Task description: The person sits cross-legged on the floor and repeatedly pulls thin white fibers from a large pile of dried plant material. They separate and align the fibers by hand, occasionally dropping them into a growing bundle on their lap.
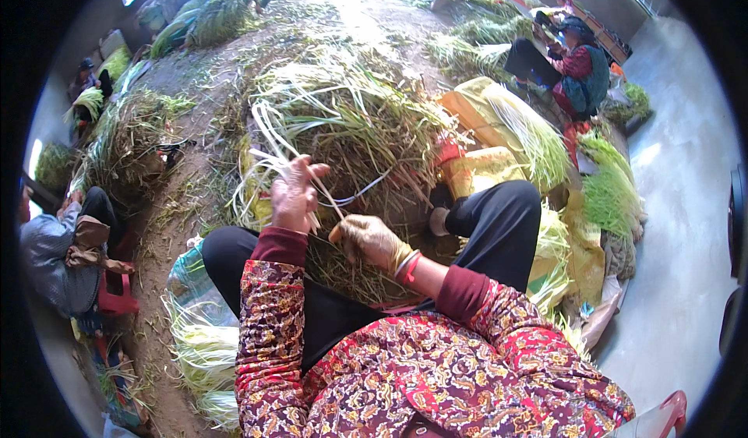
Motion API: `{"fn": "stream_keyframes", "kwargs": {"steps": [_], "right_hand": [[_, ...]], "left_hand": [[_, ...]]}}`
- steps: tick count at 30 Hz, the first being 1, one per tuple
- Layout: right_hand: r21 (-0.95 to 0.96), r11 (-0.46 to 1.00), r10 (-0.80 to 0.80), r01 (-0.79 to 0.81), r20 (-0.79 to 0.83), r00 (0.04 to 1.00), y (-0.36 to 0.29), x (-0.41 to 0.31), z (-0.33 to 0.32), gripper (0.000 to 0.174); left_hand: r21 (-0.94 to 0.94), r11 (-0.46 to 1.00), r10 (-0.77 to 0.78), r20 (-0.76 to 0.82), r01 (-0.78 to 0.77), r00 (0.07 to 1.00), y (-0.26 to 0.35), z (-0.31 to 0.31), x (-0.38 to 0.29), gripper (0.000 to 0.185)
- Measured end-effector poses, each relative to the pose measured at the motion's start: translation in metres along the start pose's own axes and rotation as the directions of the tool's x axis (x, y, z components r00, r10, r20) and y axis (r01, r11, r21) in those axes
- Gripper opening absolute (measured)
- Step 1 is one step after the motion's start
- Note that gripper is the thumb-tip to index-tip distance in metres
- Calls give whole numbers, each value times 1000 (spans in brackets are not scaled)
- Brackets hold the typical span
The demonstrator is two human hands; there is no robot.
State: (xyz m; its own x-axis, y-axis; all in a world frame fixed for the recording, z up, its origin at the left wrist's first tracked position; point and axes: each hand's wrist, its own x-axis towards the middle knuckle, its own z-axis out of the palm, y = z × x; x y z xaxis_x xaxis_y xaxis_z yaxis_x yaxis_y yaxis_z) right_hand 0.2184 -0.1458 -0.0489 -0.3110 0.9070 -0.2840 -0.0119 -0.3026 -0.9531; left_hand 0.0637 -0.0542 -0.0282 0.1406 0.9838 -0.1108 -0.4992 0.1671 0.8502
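Several long pale plant stalks (270,123) lie in the grip of my left hand (293,195), their ends sticking out on both sides of the fingers. My right hand (369,240), which appears to wear a thin pale glove, pinches the lower end of one thin stalk (331,199) that runs up to my left hand. Both hands are above my lap, the right one slightly lower and to the right. Just beyond them rises a large heap of green and dry, yellowish stalks (362,122). My right fingertips are partly hidden.
Bundles of pale stalks lie on yellow sacks (488,169) at the right and beside my left knee (204,350). A co-worker (578,70) sits at the upper right, another person (64,251) at the far left by a red plastic stool (117,292). More heaps cover the floor.
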Motion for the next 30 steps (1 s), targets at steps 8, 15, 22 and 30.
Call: {"fn": "stream_keyframes", "kwargs": {"steps": [8, 15, 22, 30], "right_hand": [[-438, 898, -44, 48, 19, 999, -5, 16, -52, 25], [-645, 763, -485, 53, -517, 706, -14, 41, -131, 27], [-782, 619, -562, 72, -377, 736, -13, 60, -125, 17], [-302, 901, -418, 311, -417, 807, -29, 22, -84, 12]], "left_hand": [[231, 952, 216, -36, -202, 976, 4, 10, -8, 13], [-335, 929, 91, -210, -159, 974, 27, -35, 19, 10], [-212, 967, -136, 29, 139, 990, -14, 7, 21, 20], [-67, 992, -111, -41, 108, 993, -35, 20, 24, 22]]}}
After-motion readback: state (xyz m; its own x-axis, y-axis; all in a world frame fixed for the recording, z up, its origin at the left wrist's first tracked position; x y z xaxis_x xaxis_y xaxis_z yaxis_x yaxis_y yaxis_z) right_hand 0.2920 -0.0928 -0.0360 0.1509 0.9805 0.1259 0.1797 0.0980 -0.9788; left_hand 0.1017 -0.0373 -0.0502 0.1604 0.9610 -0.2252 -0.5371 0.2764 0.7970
